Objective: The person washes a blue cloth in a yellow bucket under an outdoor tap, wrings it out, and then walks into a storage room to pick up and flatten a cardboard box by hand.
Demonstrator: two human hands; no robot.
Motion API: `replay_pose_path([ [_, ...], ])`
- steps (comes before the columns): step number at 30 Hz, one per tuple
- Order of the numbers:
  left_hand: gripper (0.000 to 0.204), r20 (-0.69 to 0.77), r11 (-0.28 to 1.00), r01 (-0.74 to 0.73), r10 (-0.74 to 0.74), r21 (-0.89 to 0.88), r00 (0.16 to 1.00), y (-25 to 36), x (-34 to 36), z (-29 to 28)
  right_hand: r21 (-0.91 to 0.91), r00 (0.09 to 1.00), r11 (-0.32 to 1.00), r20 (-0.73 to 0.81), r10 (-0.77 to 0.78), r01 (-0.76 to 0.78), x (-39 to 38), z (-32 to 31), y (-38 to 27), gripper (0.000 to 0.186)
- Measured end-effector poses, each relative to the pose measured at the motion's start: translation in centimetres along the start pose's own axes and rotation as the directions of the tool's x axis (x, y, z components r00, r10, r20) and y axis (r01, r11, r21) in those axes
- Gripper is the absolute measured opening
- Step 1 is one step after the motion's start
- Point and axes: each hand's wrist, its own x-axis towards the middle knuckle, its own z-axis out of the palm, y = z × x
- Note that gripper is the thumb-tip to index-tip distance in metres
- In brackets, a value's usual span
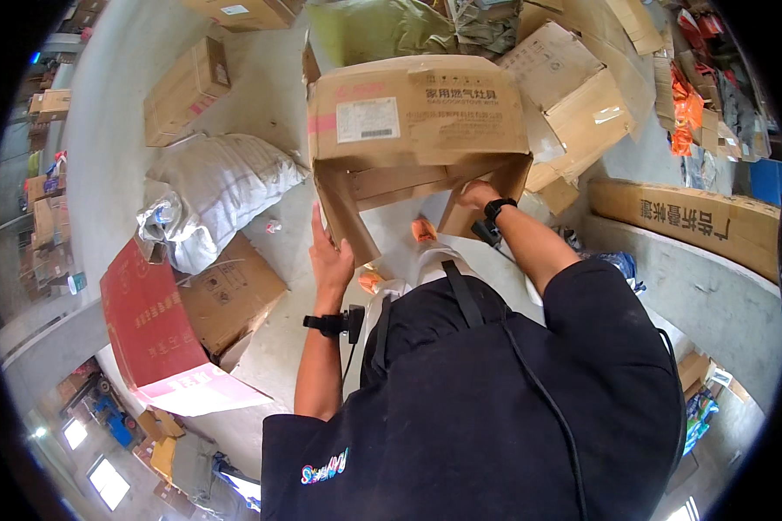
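Observation:
A brown cardboard box point(417, 139) with a white label stands in front of me, its open side and loose flaps facing me. Along the outside of its left flap lies my left hand point(330, 260), fingers stretched out and lying against the cardboard. My right hand point(475, 194) has its fingers closed over the edge of the right flap; the fingertips are partly hidden. Both wrists wear black bands with small devices. Between the flaps the floor and my orange shoe point(423, 230) can be seen.
At the left lie a stuffed white sack point(226, 191), a taped carton point(187, 91) and a red opened carton point(152, 321). Flattened cardboard point(573, 95) leans to the right, above a low concrete wall point(686, 269) topped by a long carton point(686, 221). A green sack point(378, 33) sits beyond the box.

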Motion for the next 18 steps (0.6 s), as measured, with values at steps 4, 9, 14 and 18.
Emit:
replay_pose_path([
  [4, 0.081, 0.012, 0.994, -0.044, 0.045, -0.100, 0.999, 0.6, 3.2, -1.7, 0.809, 0.973, 0.544, 0.151, 0.176, -0.224, -0.1, 2.0, 1.8, 0.050],
  [9, 0.080, 0.058, 0.990, -0.001, 0.009, -0.144, 0.998, 3.2, 5.5, -3.6, 0.945, 0.940, -0.282, 0.238, 0.245, -0.165, 2.9, 1.7, 5.6, 0.046],
  [14, 0.081, 0.030, 0.986, 0.052, -0.048, -0.157, 0.998, 5.8, 5.5, -3.0, 0.642, 0.954, -0.753, 0.293, 0.069, -0.143, 7.7, -1.1, 3.6, 0.069],
  [18, 0.081, -0.013, 0.984, 0.026, -0.029, -0.178, 0.999, 5.6, 5.6, -2.3, 0.724, 0.966, -0.682, 0.236, 0.109, -0.100, 4.7, -3.9, -3.4, 0.084],
])
